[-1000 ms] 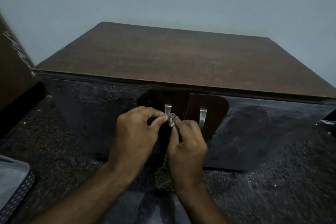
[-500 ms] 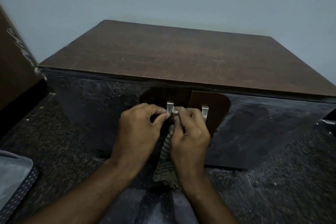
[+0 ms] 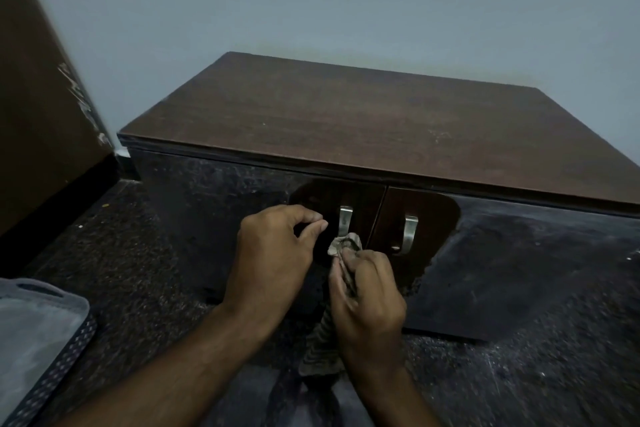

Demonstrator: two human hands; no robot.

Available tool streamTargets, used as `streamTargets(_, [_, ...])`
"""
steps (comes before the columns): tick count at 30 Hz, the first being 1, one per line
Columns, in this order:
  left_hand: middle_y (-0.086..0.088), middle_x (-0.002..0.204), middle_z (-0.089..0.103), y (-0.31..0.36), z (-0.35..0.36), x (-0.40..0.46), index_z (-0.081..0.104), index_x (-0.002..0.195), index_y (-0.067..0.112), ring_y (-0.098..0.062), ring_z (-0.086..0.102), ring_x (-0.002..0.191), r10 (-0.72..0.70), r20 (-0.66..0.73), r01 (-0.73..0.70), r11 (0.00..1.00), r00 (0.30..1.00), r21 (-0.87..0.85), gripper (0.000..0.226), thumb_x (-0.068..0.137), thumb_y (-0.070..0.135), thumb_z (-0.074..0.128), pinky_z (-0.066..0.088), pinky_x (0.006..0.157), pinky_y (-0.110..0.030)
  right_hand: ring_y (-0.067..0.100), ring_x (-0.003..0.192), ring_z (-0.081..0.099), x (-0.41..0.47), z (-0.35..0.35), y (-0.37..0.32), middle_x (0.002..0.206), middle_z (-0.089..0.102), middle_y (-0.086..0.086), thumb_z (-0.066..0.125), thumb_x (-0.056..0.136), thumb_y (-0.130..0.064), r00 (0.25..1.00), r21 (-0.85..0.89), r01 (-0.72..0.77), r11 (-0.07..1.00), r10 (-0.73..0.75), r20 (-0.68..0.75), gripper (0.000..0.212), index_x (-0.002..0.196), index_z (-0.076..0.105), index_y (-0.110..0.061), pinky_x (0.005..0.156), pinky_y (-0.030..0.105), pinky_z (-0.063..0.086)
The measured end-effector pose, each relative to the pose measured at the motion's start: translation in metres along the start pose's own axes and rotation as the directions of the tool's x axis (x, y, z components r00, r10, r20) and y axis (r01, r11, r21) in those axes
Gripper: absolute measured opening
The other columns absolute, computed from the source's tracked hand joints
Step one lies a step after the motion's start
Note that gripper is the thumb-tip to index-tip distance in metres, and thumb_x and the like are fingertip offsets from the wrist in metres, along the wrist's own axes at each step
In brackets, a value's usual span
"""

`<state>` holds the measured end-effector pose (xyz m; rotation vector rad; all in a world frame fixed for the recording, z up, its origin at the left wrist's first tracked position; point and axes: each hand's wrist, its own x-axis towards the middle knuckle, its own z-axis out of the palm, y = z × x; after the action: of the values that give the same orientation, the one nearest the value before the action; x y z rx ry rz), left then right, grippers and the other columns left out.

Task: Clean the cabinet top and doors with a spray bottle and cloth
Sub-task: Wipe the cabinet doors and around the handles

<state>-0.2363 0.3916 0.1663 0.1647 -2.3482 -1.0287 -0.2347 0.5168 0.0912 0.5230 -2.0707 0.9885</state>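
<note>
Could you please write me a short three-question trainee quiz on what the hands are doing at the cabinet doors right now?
1. Which hand grips the cloth?
2. True or false: the cloth is bunched against the lower end of the left door handle, not the right door handle.
3. What does the left hand hold?

Key
1. The right hand.
2. True.
3. Nothing that shows; its thumb and forefinger are curled together beside the handle, touching neither cloth nor handle.
</note>
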Motion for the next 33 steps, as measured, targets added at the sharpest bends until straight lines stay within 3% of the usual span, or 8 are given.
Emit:
streamTargets(6, [0.01,0.087,0.074,0.0,0.0,-0.001,0.079,0.09,0.022,0.013,0.056,0.071,-0.013,0.014,0.013,1.0,1.0,0.013,0.011,0.08,0.023,0.079,0.037,0.07,0.006,0.029,0.087,0.067,0.0,0.0,0.007,0.096,0.066,0.018,0.064,0.092,0.0,0.989,-0.047,0.119,0.992,-0.115,0.088,0.017,0.105,0.069,0.01,0.077,0.036,0.057])
streamTargets(12, [0.013,0.087,0.07,0.003,-0.002,-0.001,0.077,0.097,0.022,0.008,0.061,0.075,-0.015,0.01,0.015,1.0,1.0,0.003,0.013,0.084,0.022,0.073,0.041,0.067,0.002,0.03,0.103,0.064,-0.011,-0.003,0.003,0.116,0.062,0.017,0.066,0.09,0.001,0.944,-0.026,0.224,0.974,-0.21,0.255,0.028,0.118,0.067,0.007,0.088,0.036,0.055])
streamTargets(17, [0.013,0.087,0.067,0.002,-0.007,-0.001,0.075,0.097,0.022,0.005,0.061,0.074,-0.006,-0.023,0.006,1.0,1.0,0.019,0.013,0.085,0.02,0.071,0.042,0.067,0.0,0.031,0.086,0.063,0.02,0.007,0.005,0.105,0.064,0.017,0.062,0.094,0.001,0.965,-0.086,0.207,0.975,-0.189,0.18,0.023,0.116,0.068,0.008,0.07,0.04,0.055])
streamTargets(24, [0.011,0.083,0.066,0.0,-0.013,-0.001,0.073,0.092,0.021,0.002,0.06,0.07,0.015,-0.105,-0.013,1.0,0.994,0.014,0.01,0.085,0.019,0.067,0.042,0.066,-0.004,0.032,0.085,0.063,0.069,0.004,-0.021,0.1,0.067,0.02,0.06,0.098,-0.002,0.981,-0.083,0.173,0.981,-0.18,-0.075,0.019,0.11,0.071,0.007,0.077,0.036,0.051])
streamTargets(30, [0.013,0.083,0.064,0.001,-0.012,-0.001,0.072,0.09,0.022,0.004,0.059,0.072,-0.023,-0.108,0.022,1.0,0.994,-0.013,0.008,0.087,0.018,0.066,0.04,0.065,-0.001,0.023,0.082,0.056,0.049,0.009,-0.023,0.097,0.062,0.011,0.059,0.098,-0.005,0.976,-0.139,0.184,0.973,-0.164,0.144,0.02,0.113,0.069,0.003,0.065,0.033,0.05])
streamTargets(33, [0.013,0.085,0.065,0.002,-0.012,-0.001,0.073,0.093,0.021,0.005,0.06,0.073,-0.014,-0.092,0.012,1.0,0.996,-0.026,0.01,0.086,0.017,0.066,0.041,0.066,-0.001,0.025,0.082,0.058,0.043,0.002,-0.02,0.099,0.061,0.012,0.059,0.095,-0.003,0.98,-0.133,0.137,0.982,-0.115,0.162,0.023,0.116,0.068,0.002,0.064,0.037,0.051])
